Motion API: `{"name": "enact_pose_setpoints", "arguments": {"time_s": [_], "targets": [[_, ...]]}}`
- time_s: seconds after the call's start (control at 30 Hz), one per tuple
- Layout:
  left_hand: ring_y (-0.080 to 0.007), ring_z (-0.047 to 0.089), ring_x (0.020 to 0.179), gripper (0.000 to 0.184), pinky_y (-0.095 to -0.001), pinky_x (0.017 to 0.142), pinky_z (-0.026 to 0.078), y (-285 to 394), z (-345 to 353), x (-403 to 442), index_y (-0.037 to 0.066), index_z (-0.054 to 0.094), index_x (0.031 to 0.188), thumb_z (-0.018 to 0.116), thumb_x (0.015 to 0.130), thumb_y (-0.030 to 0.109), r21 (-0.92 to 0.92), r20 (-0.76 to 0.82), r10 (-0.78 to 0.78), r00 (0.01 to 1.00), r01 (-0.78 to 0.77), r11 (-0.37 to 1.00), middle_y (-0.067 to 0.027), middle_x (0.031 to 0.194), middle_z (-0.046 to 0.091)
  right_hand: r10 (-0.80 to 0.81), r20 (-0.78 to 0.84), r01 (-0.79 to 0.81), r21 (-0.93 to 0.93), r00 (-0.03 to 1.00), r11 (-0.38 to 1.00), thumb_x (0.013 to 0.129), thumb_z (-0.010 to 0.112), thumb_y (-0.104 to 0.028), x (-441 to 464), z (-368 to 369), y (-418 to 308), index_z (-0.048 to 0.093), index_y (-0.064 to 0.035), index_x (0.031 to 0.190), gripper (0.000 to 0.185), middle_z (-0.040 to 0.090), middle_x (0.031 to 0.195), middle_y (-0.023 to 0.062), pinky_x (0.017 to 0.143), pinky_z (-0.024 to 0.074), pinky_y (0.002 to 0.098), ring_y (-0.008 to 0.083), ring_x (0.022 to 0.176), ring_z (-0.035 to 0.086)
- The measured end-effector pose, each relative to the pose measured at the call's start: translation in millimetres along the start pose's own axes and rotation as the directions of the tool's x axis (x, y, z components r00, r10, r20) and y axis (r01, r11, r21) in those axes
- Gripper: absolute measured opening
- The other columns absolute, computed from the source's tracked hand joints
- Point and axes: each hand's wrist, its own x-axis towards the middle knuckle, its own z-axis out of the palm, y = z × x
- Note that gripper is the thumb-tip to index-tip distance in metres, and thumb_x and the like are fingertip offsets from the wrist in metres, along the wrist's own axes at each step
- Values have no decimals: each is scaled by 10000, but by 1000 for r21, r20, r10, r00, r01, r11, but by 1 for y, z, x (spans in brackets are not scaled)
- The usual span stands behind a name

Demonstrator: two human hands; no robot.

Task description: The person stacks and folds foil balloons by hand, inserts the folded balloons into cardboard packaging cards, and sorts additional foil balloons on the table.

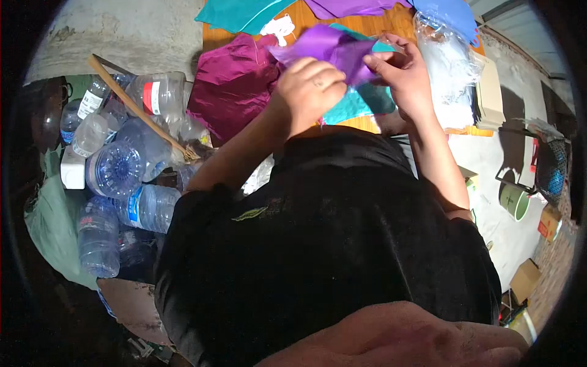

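Note:
A piece of shiny purple fabric (336,49) is raised between my two hands above the wooden table. My left hand (310,85), with a ring on one finger, is closed on its lower left side. My right hand (400,73) pinches its right edge between thumb and fingers. Teal fabric (367,104) lies beneath the purple piece, partly covered by it. To the left of my left hand is a crumpled magenta fabric (226,85), and a small white lacy piece (279,27) rests above it.
More teal cloth (241,13), purple cloth (351,7) and blue cloth (449,18) lie along the table's far side. A clear plastic bag (446,67) sits at the right. Several plastic bottles (122,165) and a wooden stick (131,104) are at the left; a green bin (515,202) stands right.

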Motion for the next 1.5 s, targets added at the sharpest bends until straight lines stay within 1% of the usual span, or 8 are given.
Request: {"name": "enact_pose_setpoints", "arguments": {"time_s": [0.4,0.5,0.57,0.8,1.1,1.3,1.37,1.5], "targets": [[-233,685,1037,187,-385,881,542,20,30,-29,83,739,955,672,803,166,-142,64,92,994,-83,986,-48,1095,728,153,-206,-164,-36,966,986,929,807,-217,-6,-30,34,424,-19,1356,607,705,1018,144,651,577,324,227,783,712],[-232,686,1045,189,-386,880,545,18,30,-27,82,741,966,682,804,160,-144,73,126,989,-114,983,-49,1102,729,245,-209,-153,376,947,914,908,825,-154,-2,-37,42,452,3,1347,597,709,1000,151,667,568,297,211,801,711],[-232,686,1048,191,-388,882,545,18,30,-25,82,741,973,684,807,157,-149,84,132,988,-119,982,-49,1102,729,15,-232,-68,-221,973,973,902,809,-63,-4,-33,43,489,18,1321,534,712,968,142,688,551,270,182,807,702],[-285,688,1047,254,-411,882,564,12,37,-36,81,724,1065,668,820,116,-177,201,-130,971,166,970,-74,1117,723,-297,-239,73,-654,925,753,876,806,-21,-7,-36,48,555,-21,1284,480,750,940,124,726,544,284,161,820,706],[-314,667,1105,334,-449,964,530,-22,44,-37,88,738,1118,812,849,274,-438,136,-307,942,335,834,-105,1128,717,-172,-181,42,-561,968,827,884,811,-39,-13,-37,51,546,-13,1282,479,741,918,123,758,536,284,162,838,702],[-304,719,1025,399,-412,927,562,-51,54,14,57,697,1228,795,853,152,136,-231,-256,939,292,947,-144,1096,738,-228,-155,107,-554,961,825,894,799,-29,-10,-40,58,531,-9,1299,486,728,925,122,781,529,272,161,886,698],[-267,739,937,388,-352,856,579,-63,64,10,20,681,1228,772,862,108,-312,109,-495,862,502,806,-139,1032,757,-221,-159,90,-580,962,810,888,807,-43,-10,-41,56,535,-6,1297,492,732,920,125,778,530,271,157,873,699],[-169,733,826,280,-294,765,568,-83,85,7,-4,696,1177,751,921,95,-392,143,-651,746,646,654,-126,966,772,-167,-218,-13,-643,962,765,871,825,-72,-15,-43,50,551,-1,1285,502,749,912,130,756,537,280,158,836,713]]}}
